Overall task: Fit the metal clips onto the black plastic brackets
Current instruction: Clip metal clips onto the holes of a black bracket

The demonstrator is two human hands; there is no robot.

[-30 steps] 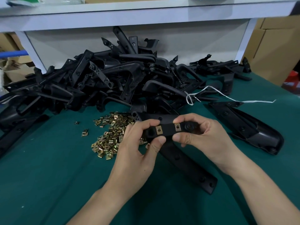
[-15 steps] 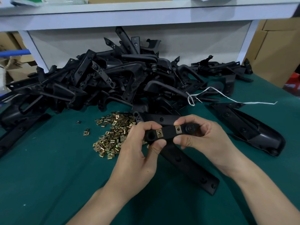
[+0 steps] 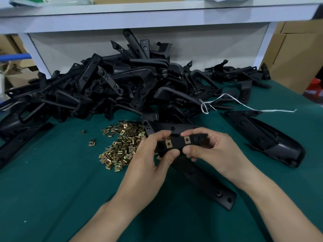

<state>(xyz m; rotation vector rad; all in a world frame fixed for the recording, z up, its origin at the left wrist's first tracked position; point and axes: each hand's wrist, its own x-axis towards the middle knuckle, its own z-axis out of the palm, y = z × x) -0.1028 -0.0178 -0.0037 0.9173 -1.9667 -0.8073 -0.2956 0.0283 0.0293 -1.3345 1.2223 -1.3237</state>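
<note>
— Where was the bracket they were working on?

— The small black bracket (image 3: 176, 143) was near the middle of the view, lifted above the green worktop (image 3: 52, 189) and held roughly level between both hands.

— How did the hands hold it?

— The left hand (image 3: 146, 163) pinched its nine o'clock end, thumb below and forefinger on top. The right hand (image 3: 216, 154) was clamped on the three o'clock end in the same way, with the other fingers curled behind.

— Were any clips on it?

— Two. The left clip (image 3: 168, 144) sat just beside the left thumb, and the right clip (image 3: 187, 140) sat just above the right thumb. Both lay flat on the face of the bracket.

— And the spare clips?

— A pile of clips (image 3: 120, 145) lay on the worktop at nine o'clock from the hands, touching the left hand's knuckles as far as I could tell. A couple of stray clips (image 3: 92, 142) lay further out the same way.

— What else was there?

— A long bracket (image 3: 201, 179) lay under the hands, running from eleven o'clock to five o'clock. A big heap of brackets (image 3: 122, 88) filled the worktop at twelve o'clock, with a white string (image 3: 244, 106) trailing from it at two o'clock. A curved black part (image 3: 265, 137) lay at three o'clock.
</note>
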